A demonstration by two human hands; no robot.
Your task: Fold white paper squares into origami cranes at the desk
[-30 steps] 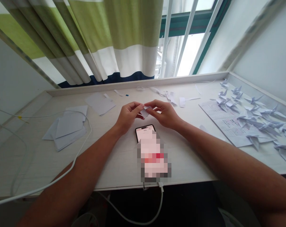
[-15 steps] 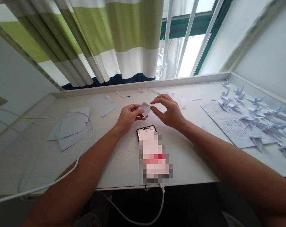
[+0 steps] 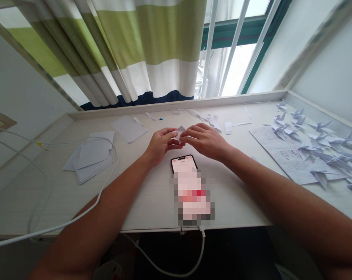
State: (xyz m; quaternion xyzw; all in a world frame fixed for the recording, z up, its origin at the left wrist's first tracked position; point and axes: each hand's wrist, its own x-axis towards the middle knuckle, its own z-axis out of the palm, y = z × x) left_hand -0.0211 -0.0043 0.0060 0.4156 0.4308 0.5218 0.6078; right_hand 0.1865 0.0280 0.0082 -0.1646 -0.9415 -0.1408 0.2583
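Observation:
A small folded piece of white paper is held up over the desk, just beyond the phone. My left hand grips its left side between thumb and fingers. From the right, my right hand closes its fingertips on the paper's right edge, covering part of it. Below both hands lies a phone with a lit screen, mostly blurred out, and a white cable runs from its near end.
Stacked paper squares and another sheet lie at left. Several folded paper cranes crowd the right, some on a written sheet. Paper scraps lie at the back. A white cord crosses my left forearm.
My right hand has come in from the right, and its fingers, apart before, now close on the folded paper. My left hand still holds it. The view has shifted slightly.

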